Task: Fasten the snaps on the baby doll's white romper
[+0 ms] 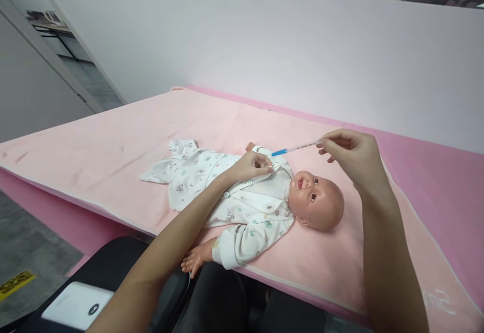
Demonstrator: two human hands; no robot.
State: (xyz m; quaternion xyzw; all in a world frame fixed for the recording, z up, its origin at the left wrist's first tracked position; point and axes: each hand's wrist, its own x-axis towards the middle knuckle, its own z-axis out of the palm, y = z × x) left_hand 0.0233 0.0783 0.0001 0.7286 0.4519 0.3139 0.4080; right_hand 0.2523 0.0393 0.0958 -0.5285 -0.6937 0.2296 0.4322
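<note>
The right hand (pixel 353 159) pinches a thermometer (pixel 295 147) above the doll (pixel 260 197), whose collar the left hand (pixel 251 167) grips; I'd keep that collar held open, tip angled low.

pink padded table (pixel 113 136), dressed baby doll (pixel 260 197) lying on it

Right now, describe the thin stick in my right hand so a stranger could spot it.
On the pink mat lies a baby doll in a white printed suit. Above its chest, the right hand pinches a thermometer: slim, clear, with a blue tip pointing toward the left hand at the doll's collar.
</note>
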